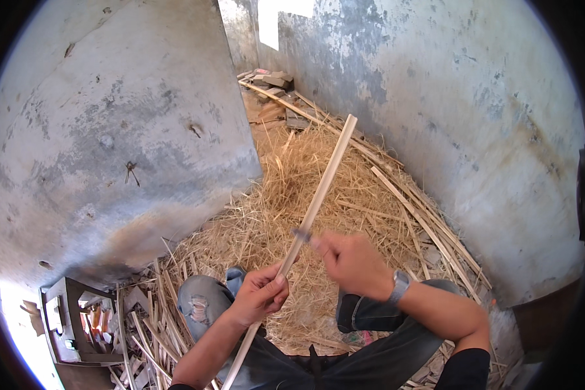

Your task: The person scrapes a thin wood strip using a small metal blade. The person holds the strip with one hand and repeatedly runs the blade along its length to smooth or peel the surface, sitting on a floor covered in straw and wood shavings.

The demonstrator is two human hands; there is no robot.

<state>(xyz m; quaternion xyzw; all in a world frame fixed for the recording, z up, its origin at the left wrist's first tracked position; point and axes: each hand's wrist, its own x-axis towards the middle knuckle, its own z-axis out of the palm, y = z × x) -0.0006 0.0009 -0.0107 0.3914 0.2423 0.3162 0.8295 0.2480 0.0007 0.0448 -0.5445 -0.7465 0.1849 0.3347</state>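
My left hand (260, 294) is closed around a long, pale strip of split bamboo or wood (322, 188). The strip slants from my lap up and away to the right, its far end raised over the shavings. My right hand (352, 260), with a watch (400, 286) on its wrist, is closed on a small dark blade, which looks like a knife (301, 234). That blade lies across the strip a little beyond my left hand. Slight blur covers the blade and right fingers, and the handle is hidden in the fist.
Curly shavings (299, 169) are heaped on the floor ahead, between peeling walls. Long strips (429, 224) lie along the right wall. More offcuts (159, 312) are strewn at my left, beside a dark frame-like box (71, 325). Brick-like blocks (273, 81) are stacked at the back.
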